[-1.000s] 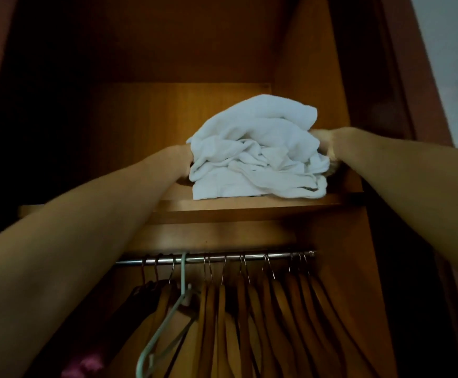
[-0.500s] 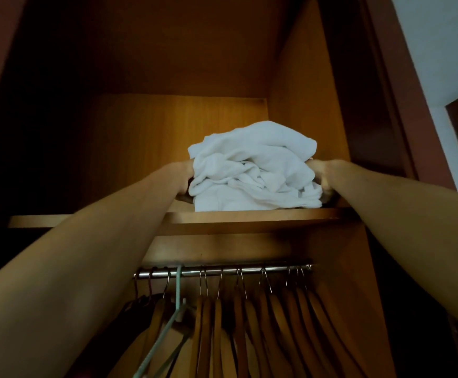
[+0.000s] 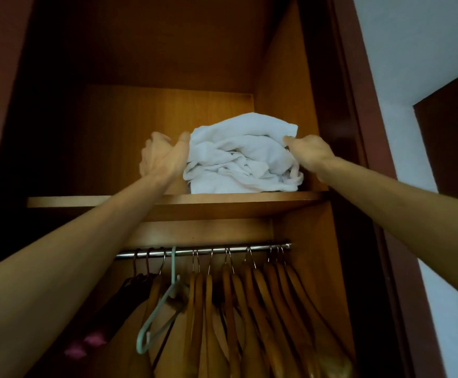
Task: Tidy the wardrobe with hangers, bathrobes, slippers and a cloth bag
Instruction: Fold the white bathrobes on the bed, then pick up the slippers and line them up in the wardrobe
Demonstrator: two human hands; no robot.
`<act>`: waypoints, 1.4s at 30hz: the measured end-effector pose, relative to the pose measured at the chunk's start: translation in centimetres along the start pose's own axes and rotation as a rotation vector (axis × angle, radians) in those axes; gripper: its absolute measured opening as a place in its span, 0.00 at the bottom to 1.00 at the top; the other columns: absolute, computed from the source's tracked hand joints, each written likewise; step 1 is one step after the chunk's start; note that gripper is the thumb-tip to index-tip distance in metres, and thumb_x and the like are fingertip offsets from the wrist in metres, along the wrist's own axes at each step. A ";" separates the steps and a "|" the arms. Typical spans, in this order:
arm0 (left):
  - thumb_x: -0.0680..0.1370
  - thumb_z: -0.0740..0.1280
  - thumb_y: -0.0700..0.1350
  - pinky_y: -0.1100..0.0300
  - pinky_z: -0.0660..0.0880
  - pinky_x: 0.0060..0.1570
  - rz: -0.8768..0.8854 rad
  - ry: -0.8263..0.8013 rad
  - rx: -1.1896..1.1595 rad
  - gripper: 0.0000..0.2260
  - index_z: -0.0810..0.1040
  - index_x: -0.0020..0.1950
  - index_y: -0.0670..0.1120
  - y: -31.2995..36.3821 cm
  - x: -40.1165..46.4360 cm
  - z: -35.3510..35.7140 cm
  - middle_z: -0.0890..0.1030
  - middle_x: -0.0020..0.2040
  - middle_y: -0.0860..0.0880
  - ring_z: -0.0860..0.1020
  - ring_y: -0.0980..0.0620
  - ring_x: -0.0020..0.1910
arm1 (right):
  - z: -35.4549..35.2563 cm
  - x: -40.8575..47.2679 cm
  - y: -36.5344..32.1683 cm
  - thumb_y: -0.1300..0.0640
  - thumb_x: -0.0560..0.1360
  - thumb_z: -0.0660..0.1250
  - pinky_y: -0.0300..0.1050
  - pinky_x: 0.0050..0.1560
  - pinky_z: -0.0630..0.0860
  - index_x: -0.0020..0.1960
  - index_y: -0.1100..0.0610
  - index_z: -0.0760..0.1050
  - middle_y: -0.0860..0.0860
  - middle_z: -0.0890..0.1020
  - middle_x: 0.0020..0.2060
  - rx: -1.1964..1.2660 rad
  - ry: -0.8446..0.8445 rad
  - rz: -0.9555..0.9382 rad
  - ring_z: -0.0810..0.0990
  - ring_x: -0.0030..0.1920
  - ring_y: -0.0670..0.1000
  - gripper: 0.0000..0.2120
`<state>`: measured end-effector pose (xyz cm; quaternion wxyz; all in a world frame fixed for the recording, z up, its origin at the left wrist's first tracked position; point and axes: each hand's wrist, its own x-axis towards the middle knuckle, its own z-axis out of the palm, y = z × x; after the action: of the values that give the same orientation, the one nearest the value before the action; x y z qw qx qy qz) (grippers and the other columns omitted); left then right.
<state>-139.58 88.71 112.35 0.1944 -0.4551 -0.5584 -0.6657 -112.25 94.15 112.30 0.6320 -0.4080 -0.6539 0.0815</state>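
One wardrobe (image 3: 282, 77); one shelf (image 3: 222, 199) carrying one white bundled bathrobe (image 3: 238, 156), right of centre. One rail (image 3: 208, 251) at 6 o'clock holding roughly a dozen wooden hangers (image 3: 249, 309), one pale green hanger (image 3: 162, 306). Two hands: left hand (image 3: 165, 156) lying open-fingered against the bundle at 9 o'clock; right hand (image 3: 308, 151) curling onto it at 3 o'clock.

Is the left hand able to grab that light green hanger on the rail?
Probably yes. The left hand is up beside the white bathrobe on the shelf, holding nothing. The green hanger hangs just below that arm, at the front of the rail, with nothing in front of it.
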 end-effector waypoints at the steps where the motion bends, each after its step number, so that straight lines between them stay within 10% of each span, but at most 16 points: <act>1: 0.74 0.58 0.68 0.43 0.75 0.61 0.061 0.009 0.003 0.30 0.71 0.67 0.49 0.3 -1.6 -0.1 0.76 0.63 0.47 0.76 0.46 0.60 | -0.1 -1.2 0.1 0.40 0.78 0.61 0.46 0.42 0.72 0.47 0.55 0.78 0.52 0.81 0.46 -0.048 -0.005 -0.063 0.80 0.51 0.56 0.18; 6: 0.75 0.64 0.63 0.49 0.76 0.52 0.356 -0.063 -0.050 0.18 0.73 0.56 0.51 1.2 -12.0 -0.8 0.77 0.52 0.53 0.76 0.51 0.52 | -2.5 -10.4 2.8 0.36 0.76 0.63 0.52 0.59 0.76 0.67 0.54 0.74 0.50 0.79 0.62 -0.219 0.026 -0.341 0.78 0.61 0.52 0.28; 12: 0.76 0.64 0.61 0.54 0.74 0.52 0.590 -0.321 0.091 0.15 0.75 0.54 0.52 -0.4 -28.6 0.8 0.77 0.50 0.56 0.75 0.55 0.51 | -8.0 -23.4 12.4 0.38 0.77 0.65 0.47 0.60 0.75 0.62 0.51 0.77 0.45 0.79 0.59 -0.283 0.049 -0.347 0.77 0.60 0.47 0.21; 28: 0.77 0.70 0.51 0.54 0.78 0.48 0.398 -1.518 -0.230 0.15 0.76 0.61 0.48 -5.8 -80.5 11.9 0.79 0.54 0.53 0.78 0.54 0.50 | -24.6 -63.9 42.3 0.44 0.73 0.73 0.39 0.46 0.75 0.57 0.53 0.81 0.46 0.84 0.50 -0.498 -0.221 0.852 0.82 0.49 0.45 0.17; 42: 0.78 0.70 0.47 0.52 0.78 0.53 0.485 -2.180 -0.188 0.16 0.78 0.65 0.48 -7.7 -114.4 19.4 0.82 0.58 0.51 0.80 0.50 0.55 | -34.2 -88.9 57.8 0.50 0.72 0.74 0.46 0.50 0.79 0.52 0.52 0.83 0.48 0.86 0.45 -0.637 0.097 1.633 0.84 0.48 0.50 0.11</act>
<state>-79.61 80.31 13.05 -0.3089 -0.9046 -0.2745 0.1046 -68.54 61.40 15.24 0.2595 -0.9084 -0.1216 0.3046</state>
